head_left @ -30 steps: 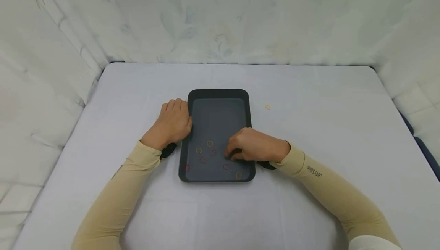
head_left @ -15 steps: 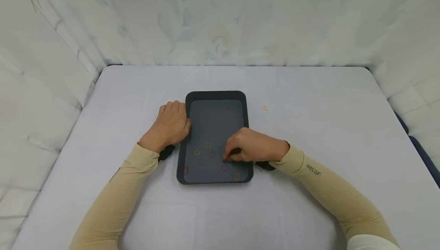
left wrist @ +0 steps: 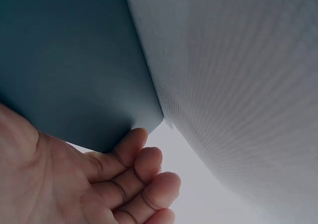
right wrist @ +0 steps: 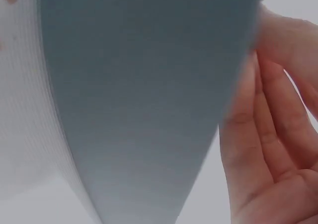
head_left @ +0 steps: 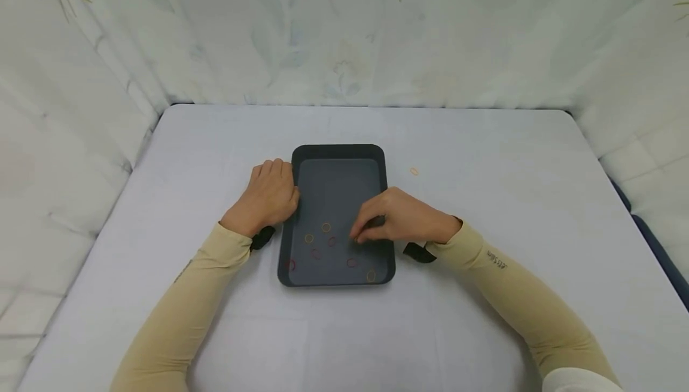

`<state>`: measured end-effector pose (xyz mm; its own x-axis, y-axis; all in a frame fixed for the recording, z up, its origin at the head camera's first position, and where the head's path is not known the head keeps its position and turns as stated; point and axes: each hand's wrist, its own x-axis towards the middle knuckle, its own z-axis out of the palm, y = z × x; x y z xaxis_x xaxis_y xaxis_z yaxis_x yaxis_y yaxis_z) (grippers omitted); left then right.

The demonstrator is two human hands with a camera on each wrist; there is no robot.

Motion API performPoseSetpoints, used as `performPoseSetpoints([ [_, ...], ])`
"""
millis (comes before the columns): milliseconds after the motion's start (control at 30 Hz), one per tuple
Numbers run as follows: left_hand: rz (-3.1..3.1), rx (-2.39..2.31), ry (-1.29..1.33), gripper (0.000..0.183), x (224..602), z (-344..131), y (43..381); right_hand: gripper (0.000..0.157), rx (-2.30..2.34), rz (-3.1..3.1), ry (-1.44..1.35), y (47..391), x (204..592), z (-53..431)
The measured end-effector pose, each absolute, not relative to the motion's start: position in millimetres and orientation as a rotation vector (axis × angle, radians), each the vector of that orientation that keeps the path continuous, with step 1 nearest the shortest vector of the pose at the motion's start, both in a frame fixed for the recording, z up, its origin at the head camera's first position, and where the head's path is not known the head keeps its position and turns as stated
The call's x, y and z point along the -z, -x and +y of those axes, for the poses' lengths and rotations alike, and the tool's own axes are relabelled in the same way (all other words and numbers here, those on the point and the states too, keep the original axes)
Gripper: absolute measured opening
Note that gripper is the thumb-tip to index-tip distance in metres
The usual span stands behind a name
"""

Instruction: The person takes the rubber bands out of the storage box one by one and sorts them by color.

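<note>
Four red loops (head_left: 351,263) and three yellow loops (head_left: 371,276) show in the near half of one dark tray (head_left: 339,182). Over it, the right hand (head_left: 395,215) has thumb and fingertips together; I cannot tell whether they pinch anything. The left hand (head_left: 266,194) grips the left rim, fingers bent outside. Farther, one orange loop (head_left: 414,171) lies on the table (head_left: 484,200).

Tray (head_left: 339,188) – smooth, matt dark grey, soft sheen on the outer wall in the left wrist view; plastic or coated metal, can't tell. Thin loops (head_left: 414,171) look like rubber; finish too small to read. Tabletop (head_left: 484,212) shows matt white cloth, fine-ribbed close up, faint creases toward the near edge. Sleeves (head_left: 517,296) – smooth matt stretch fabric, printed lettering. Curtain (head_left: 344,39) beyond the far edge: matt cloth, printed, wrinkled.
</note>
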<state>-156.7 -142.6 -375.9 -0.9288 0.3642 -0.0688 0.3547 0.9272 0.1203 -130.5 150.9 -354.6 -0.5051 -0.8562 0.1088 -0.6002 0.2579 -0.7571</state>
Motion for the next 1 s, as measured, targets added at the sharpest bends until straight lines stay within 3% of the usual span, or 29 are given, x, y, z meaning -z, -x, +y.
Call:
performPoseSetpoints([
  [500, 2.987, -0.155, -0.561, 0.029, 376.0, -141.5, 156.3, 0.021, 1.501, 2.190, 1.125, 135.8, 346.5, 175.1],
  [1000, 2.992, -0.141, -0.573, 0.028, 376.7, -141.4, 156.5, 0.019, 1.823, 2.192, 0.631, 153.1, 345.7, 205.6],
])
